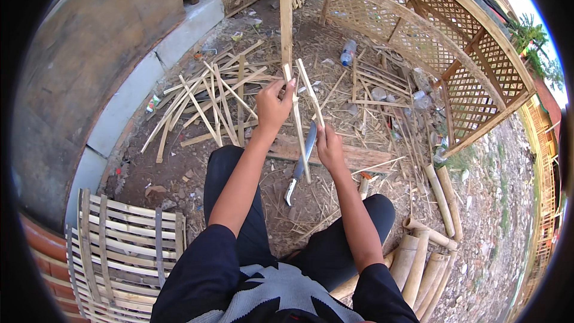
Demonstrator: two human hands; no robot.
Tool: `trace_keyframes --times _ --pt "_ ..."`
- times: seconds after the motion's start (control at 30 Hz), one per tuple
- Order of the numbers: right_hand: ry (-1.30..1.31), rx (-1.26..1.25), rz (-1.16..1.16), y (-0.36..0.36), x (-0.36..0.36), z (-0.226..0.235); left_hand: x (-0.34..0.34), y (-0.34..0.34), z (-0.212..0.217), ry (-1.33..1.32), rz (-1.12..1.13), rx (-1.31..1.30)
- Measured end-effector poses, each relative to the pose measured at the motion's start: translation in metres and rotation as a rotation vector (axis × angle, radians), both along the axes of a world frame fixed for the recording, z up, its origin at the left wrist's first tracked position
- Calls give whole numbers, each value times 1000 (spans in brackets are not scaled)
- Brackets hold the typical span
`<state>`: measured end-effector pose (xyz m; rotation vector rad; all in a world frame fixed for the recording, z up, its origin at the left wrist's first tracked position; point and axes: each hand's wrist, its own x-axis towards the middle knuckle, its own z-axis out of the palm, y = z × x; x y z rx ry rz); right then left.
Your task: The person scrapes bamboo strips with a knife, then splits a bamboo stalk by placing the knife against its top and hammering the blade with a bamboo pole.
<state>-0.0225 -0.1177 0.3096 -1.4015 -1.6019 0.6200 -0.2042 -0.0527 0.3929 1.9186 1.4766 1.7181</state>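
We note few packages on the dirt ground: a clear plastic bottle (348, 52) lies near the lattice panel (442, 30) at upper right, a couple more crushed clear bottles (418, 98) sit by the panel's lower edge, and a small colourful wrapper (153, 103) rests against the grey concrete curb (128, 98) on the left; any print on them is too small to tell. Our left hand (274, 106) is raised, arm stretched forward, fingers and thumb closed around the upper part of a bamboo strip (297, 122) that is splitting into two thin slats fanning apart at the top. Our right hand (328, 146) sits lower and just to the right, wrist bent, clamped on the handle of a knife (303, 158) whose blade runs down alongside the strip, its hooked tip pointing toward the ground between our knees. The two hands are near one another but apart. The strip stands roughly upright in front of us, above our dark-trousered legs. A scatter of cut bamboo slats (209, 98) lies beyond the left hand, a woven bamboo panel (122, 245) sits at lower left, and thick bamboo poles (427, 257) lie at lower right.
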Motion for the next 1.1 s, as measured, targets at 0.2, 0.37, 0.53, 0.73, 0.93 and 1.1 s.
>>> trace_keyframes --times 0.2,0.37,0.53,0.73,0.93,1.1 --pt "50 -8 -136 12 -14 -2 17 -4 -17 10 -46 -42" --pt "173 -111 -133 35 3 -18 27 2 -28 182 16 -107" --pt "311 -210 -56 40 4 -11 31 11 -37 120 -23 3" --pt "396 -364 -124 40 -3 -2 40 18 -53 87 -15 137" --pt "415 -337 -122 47 6 -12 51 18 -55 158 10 195" --pt "559 -402 -61 39 6 4 52 8 -52 169 45 223"
